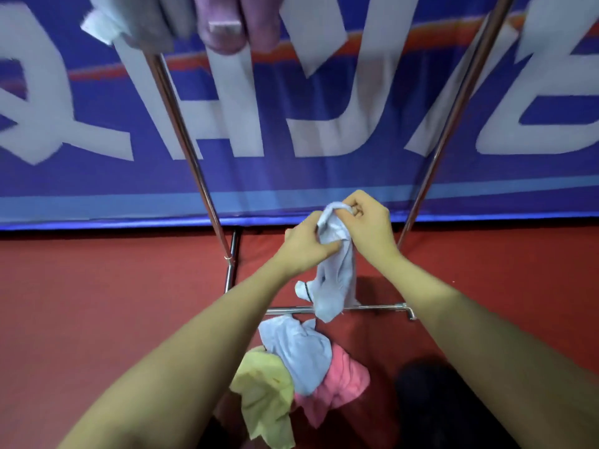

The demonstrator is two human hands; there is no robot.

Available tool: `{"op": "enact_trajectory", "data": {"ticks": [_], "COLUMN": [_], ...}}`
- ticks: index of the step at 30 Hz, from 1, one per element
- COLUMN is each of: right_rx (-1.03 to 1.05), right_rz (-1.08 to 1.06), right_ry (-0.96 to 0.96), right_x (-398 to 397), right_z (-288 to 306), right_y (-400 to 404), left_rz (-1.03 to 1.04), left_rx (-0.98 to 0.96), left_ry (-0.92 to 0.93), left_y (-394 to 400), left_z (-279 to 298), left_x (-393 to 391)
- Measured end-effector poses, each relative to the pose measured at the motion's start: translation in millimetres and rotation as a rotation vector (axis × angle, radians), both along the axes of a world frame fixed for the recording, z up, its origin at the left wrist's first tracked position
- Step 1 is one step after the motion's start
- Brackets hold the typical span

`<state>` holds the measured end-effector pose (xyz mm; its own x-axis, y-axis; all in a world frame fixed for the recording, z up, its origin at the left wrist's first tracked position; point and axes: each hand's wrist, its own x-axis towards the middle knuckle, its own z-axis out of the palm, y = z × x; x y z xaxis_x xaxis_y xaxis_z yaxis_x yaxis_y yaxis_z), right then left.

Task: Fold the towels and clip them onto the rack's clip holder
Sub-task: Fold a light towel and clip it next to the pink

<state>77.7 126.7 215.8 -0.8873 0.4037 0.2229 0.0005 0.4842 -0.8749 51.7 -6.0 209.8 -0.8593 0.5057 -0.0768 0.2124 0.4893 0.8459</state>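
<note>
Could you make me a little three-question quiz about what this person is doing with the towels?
1. True or false: both hands grip the same pale blue towel.
2. Which towel colours lie in the heap below the low rack bar? A) blue, yellow, pink B) green, white, black C) red only
3. Fill in: the towels at the top edge are too ____ to tell apart.

Key:
1. True: left hand and right hand pinch it.
2. A
3. blurred

Held towel (pixel 335 270): between left hand (pixel 304 246) and right hand (pixel 368 223), above the rack's bottom bar (pixel 372 308).
Towel pile (pixel 298 367): on floor, nearer than bar.
Banner (pixel 291 124): behind rack.
</note>
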Motion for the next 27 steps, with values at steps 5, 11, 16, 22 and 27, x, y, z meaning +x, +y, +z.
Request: {"op": "enact_trajectory", "data": {"ticks": [5,11,16,22,27], "right_rx": [-0.044,-0.065,-0.077,0.383,0.236], "right_rz": [0.029,0.103,0.180,0.344,0.261], "right_ry": [0.114,0.234,0.143,-0.319,-0.170], "right_x": [23,47,65,69,62], "right_z": [75,142,145,119,129], "right_y": [-13,-14,-4,-2,-7], "left_rz": [-0.086,0.141,0.204,0.191,0.243], "left_rx": [0.164,0.188,0.149,0.152,0.163], "left_ry": [0.133,0.243,0.394,0.533,0.608], "left_y": [-7,-14,-19,-32,-53], "left_z": [64,123,172,216,238], "left_x": [27,35,40,46,51]}}
